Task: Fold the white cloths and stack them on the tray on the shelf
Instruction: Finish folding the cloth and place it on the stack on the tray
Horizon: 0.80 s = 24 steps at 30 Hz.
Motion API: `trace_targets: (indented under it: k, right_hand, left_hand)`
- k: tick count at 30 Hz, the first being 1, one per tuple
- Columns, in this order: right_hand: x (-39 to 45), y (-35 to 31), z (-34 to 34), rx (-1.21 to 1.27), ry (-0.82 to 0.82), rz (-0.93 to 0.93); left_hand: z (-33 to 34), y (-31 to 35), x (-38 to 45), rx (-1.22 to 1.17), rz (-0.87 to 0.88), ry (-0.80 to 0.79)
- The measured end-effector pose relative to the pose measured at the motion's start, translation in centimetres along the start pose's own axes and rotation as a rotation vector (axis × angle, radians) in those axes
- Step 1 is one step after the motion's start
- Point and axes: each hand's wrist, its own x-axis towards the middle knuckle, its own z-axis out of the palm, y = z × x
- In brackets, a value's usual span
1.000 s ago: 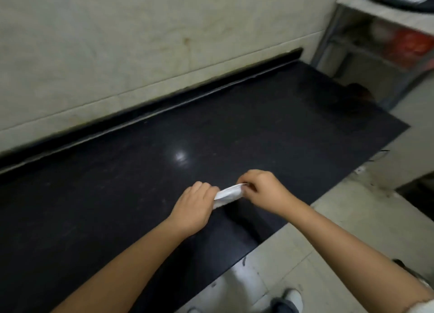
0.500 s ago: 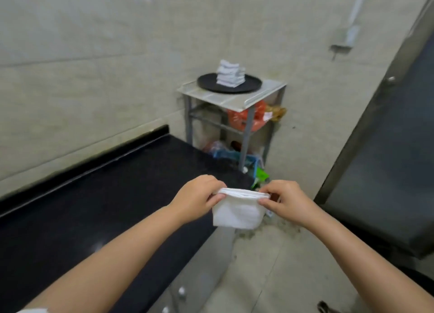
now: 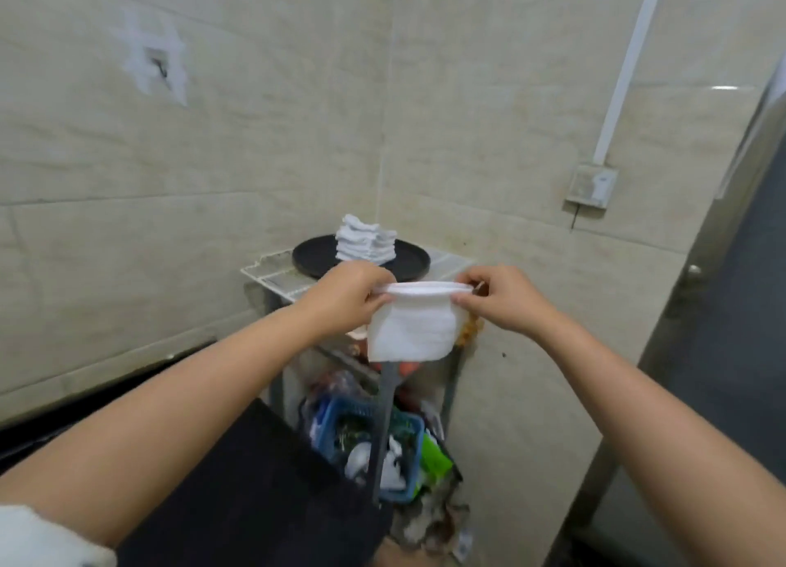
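Beige tiled walls meet in a corner here, and tucked into that corner is a small metal shelf (image 3: pixel 272 275) with a round black tray (image 3: pixel 314 254) on top. A stack of folded white cloths (image 3: pixel 365 243) sits on the tray, roughly in its middle. A black counter (image 3: pixel 255 490) fills the 7 o'clock part of the view, and below the shelf, around 6 o'clock, there's a blue basket (image 3: pixel 336 413) stuffed with mixed clutter.

The person holds one folded white cloth (image 3: pixel 410 332) up in the air in front of the shelf, just below the tray from this angle. The left hand (image 3: pixel 346 298) pinches the cloth's top edge at its 9 o'clock end, fingers curled over the fold. The right hand (image 3: pixel 502 298) pinches the same edge at the 3 o'clock end. So the top edge is stretched flat between both hands and the rest of the cloth hangs straight down toward 6 o'clock, loose.
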Motion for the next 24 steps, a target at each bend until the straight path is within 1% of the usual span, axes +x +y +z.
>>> trace_targets:
  k: [4,7,9,12,15,20,22,24]
  right_hand:
    - [9.5,2.5,-1.8,0.192,0.034,0.019]
    - [15.6,4.6,-2.2,0.223,0.038,0.014]
    - [19.6,5.8,-2.1,0.232,0.036,-0.002]
    - [25.7,7.8,-1.5,0.256,0.05,-0.071]
    - [31.7,9.8,-0.2,0.291,0.032,-0.13]
    - [41.6,13.9,4.1,0.452,-0.032,-0.2]
    - [45.2,15.9,6.6,0.502,-0.086,-0.224]
    - [47.9,17.7,9.2,0.508,-0.138,-0.223]
  left_hand:
    - [-0.7,-2.0,8.4,-0.104,-0.156,0.084]
    - [-0.7,-3.7,13.8,-0.122,-0.262,0.085]
    - [-0.3,-4.9,16.9,-0.069,-0.293,0.138]
    - [0.7,-6.7,20.9,0.052,-0.334,0.261]
    - [2.1,-8.7,24.9,0.097,-0.405,0.324]
    - [5.7,-13.3,31.0,0.185,-0.521,0.348]
    - [7.9,-15.3,33.3,0.215,-0.561,0.329]
    - [9.8,-17.1,34.9,0.243,-0.611,0.265]
